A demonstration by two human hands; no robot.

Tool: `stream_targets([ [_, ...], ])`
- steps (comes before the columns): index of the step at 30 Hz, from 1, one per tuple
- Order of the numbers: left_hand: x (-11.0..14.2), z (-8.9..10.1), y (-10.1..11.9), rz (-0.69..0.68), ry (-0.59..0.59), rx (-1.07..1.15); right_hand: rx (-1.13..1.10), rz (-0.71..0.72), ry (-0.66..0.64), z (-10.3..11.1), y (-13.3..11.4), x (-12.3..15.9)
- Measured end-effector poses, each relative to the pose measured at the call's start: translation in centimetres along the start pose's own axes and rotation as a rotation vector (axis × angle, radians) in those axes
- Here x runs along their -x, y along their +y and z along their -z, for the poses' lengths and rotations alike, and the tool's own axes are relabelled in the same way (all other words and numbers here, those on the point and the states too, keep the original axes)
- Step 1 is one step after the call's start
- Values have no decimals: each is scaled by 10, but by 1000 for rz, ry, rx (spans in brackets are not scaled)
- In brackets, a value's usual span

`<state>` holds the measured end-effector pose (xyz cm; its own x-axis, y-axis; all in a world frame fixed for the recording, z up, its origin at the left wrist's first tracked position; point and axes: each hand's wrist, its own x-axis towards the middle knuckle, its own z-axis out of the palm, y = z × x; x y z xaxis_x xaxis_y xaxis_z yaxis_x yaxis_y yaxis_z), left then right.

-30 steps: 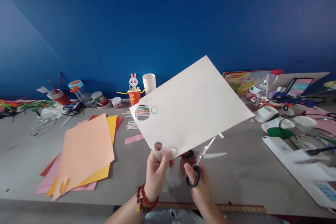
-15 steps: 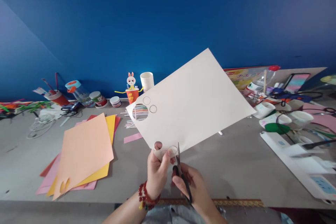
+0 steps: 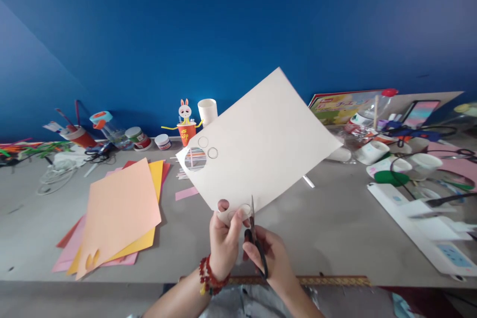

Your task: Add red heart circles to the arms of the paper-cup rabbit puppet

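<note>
Widest open stretch of grey surface point(image 3: 335, 238): along front edge, between right hand point(image 3: 276, 258) and power strip point(image 3: 452, 257); white stick point(image 3: 308, 182) lay behind it. Power strip blocked way toward right front corner; cups point(image 3: 372, 152) crowded right rear. Narrower lane ran back from front edge, between left hand point(image 3: 223, 246) and coloured paper stack point(image 3: 119, 213), up to pink strip point(image 3: 186, 193). Raised white sheet point(image 3: 261, 144) screened middle of back edge. Jars point(image 3: 137, 137) obstructed back edge farther left. Scissors point(image 3: 253, 232) occupied gap between hands.
</note>
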<state>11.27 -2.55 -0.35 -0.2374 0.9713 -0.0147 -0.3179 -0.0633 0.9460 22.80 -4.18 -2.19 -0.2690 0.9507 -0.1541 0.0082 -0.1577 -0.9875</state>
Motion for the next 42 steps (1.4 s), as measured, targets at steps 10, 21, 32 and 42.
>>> stream_targets([
  [10,0,-1,4,-17,13,30,33,-5,17,1,2,-1],
  [21,1,3,-4,13,-14,50,50,-48,32,0,4,1],
  [32,-2,2,-2,26,-10,65,110,-90,53,3,6,-1],
  [42,-3,4,-6,75,11,87,161,-101,62,4,6,-2],
])
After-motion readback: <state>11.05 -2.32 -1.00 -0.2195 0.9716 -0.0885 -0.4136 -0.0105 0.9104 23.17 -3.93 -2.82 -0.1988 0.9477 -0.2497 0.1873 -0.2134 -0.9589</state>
